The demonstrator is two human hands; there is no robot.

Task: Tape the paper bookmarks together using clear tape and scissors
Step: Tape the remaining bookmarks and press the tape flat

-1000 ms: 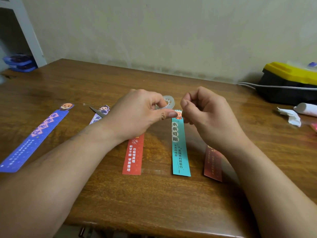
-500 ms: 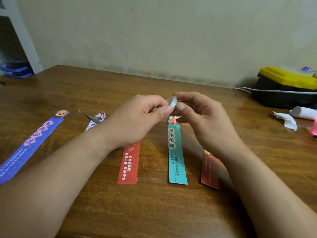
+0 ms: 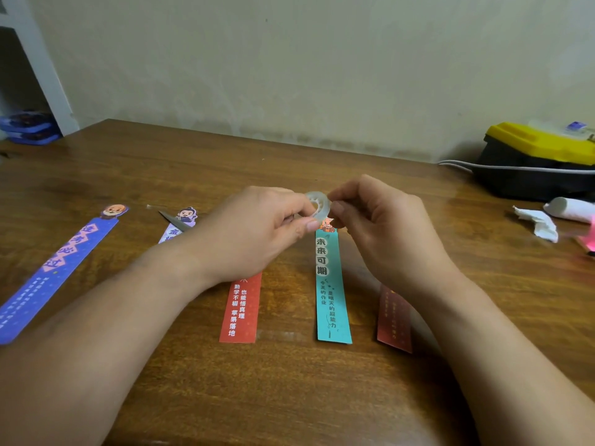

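Note:
Above the table's middle, my left hand [image 3: 254, 230] and my right hand [image 3: 383, 226] both pinch a small roll of clear tape [image 3: 318, 205] between them. Below them lie a red bookmark [image 3: 242, 309], a teal bookmark [image 3: 331, 291] and a dark red bookmark [image 3: 394, 320], side by side. A strip of clear tape [image 3: 283, 335] bridges the red and teal ones near their lower ends. A blue bookmark [image 3: 61, 265] and a pale purple bookmark [image 3: 183, 220] lie to the left. The scissors' blade [image 3: 169, 216] lies across the purple one, partly hidden by my left wrist.
A black and yellow box [image 3: 534, 159] with a white cable [image 3: 515, 169] stands at the back right. A crumpled tissue [image 3: 537, 222], a white roll [image 3: 570, 209] and a pink thing [image 3: 587, 243] lie at the right edge. Blue containers [image 3: 29, 127] sit beyond the left corner.
Both hands rose a little and closed in on the tape roll, which has turned so its core faces the camera. My right hand went from a bare fist to pinching the roll.

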